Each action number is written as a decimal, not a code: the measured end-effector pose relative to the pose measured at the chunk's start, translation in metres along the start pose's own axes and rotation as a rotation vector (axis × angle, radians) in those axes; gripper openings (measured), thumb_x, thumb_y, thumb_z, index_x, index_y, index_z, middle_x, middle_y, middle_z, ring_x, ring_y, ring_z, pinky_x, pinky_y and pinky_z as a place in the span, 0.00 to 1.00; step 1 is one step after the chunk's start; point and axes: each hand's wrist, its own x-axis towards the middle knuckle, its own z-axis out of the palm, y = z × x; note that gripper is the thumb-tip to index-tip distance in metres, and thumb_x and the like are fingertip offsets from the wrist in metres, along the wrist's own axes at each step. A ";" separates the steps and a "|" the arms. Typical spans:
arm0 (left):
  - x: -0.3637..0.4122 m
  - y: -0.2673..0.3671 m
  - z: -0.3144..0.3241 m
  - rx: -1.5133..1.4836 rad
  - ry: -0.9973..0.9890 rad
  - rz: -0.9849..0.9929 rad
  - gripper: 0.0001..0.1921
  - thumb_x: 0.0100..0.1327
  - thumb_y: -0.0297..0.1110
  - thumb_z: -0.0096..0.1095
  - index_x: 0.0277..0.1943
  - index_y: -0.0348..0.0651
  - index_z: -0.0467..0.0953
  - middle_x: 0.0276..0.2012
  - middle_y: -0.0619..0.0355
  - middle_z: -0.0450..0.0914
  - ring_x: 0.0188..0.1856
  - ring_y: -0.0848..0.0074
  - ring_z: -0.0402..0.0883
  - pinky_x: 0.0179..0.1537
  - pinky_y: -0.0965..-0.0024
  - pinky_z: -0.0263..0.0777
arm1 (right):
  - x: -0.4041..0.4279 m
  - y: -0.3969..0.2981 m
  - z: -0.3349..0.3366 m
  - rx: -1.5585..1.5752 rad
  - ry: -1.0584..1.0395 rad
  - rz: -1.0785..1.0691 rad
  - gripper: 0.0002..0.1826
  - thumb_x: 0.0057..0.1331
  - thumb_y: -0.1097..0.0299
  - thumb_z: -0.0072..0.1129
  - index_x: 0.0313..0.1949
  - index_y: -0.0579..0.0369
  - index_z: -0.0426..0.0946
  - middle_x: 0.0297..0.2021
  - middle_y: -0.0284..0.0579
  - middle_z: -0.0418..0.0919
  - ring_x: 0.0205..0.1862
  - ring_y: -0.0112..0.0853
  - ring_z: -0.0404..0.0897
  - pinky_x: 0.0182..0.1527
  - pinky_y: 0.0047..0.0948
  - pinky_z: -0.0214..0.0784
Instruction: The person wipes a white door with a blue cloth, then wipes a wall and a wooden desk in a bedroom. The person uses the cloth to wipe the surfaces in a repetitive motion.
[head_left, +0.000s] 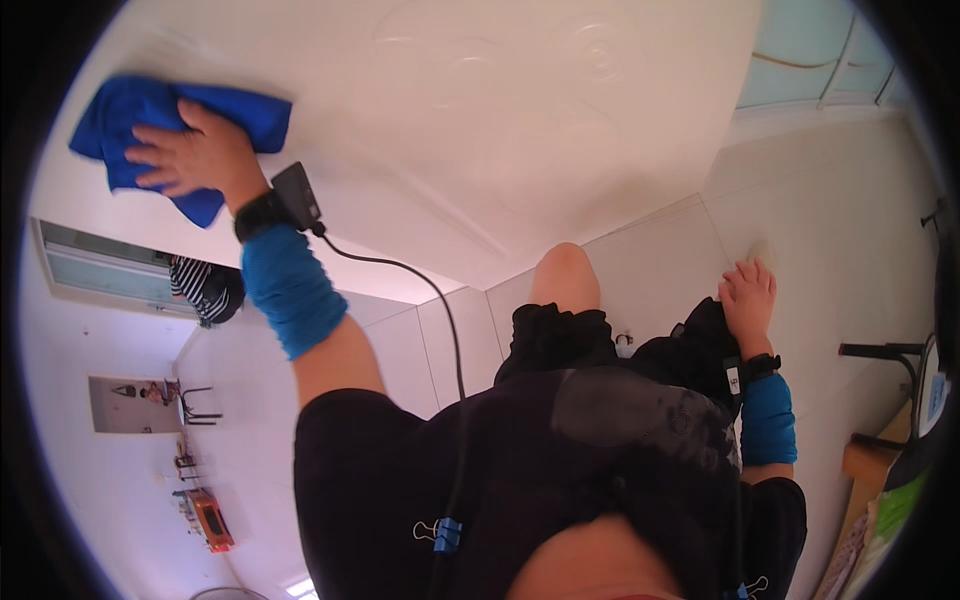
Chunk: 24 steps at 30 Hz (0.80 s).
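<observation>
My left hand (199, 154) lies with spread fingers over a blue cloth (259, 120), pressing it against a large glossy white panel (480, 142). The cloth is spread out, with loose corners on both sides of the hand. Faint raised shapes and a long ridge show on the panel; what it belongs to I cannot tell. On the right, my right hand (748, 304) rests on the leg of my black shorts (686, 337) near the knee, holding nothing, its fingers slightly apart. Each wrist has a black strap above a blue sleeve.
A black cable (442, 292) runs from the device on my left wrist (298, 196) down my front. Pale floor tiles (641, 251) lie below. A chair (919, 382) stands at right. Someone in striped clothing (199, 289) is at far left, above a wall opening (135, 405) and an orange-red cabinet (210, 519).
</observation>
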 end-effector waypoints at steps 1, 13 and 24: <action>-0.016 -0.004 0.005 0.013 -0.008 -0.093 0.43 0.72 0.66 0.40 0.78 0.42 0.52 0.78 0.36 0.46 0.75 0.29 0.46 0.69 0.28 0.44 | -0.001 -0.001 -0.004 0.062 0.048 -0.003 0.11 0.60 0.61 0.63 0.40 0.48 0.85 0.56 0.42 0.79 0.67 0.47 0.67 0.69 0.53 0.54; -0.361 -0.203 0.040 0.643 -0.520 0.139 0.27 0.75 0.49 0.52 0.64 0.34 0.71 0.56 0.35 0.77 0.55 0.44 0.78 0.51 0.48 0.75 | -0.031 -0.009 -0.035 0.227 0.248 0.176 0.11 0.61 0.65 0.62 0.42 0.51 0.84 0.55 0.44 0.79 0.67 0.49 0.67 0.69 0.50 0.56; -0.472 -0.031 0.125 0.136 -0.840 -0.311 0.19 0.72 0.46 0.54 0.59 0.47 0.76 0.37 0.51 0.83 0.32 0.59 0.82 0.36 0.52 0.76 | -0.048 -0.018 -0.057 0.205 0.234 0.144 0.10 0.60 0.59 0.62 0.41 0.41 0.86 0.57 0.37 0.79 0.68 0.45 0.67 0.71 0.52 0.51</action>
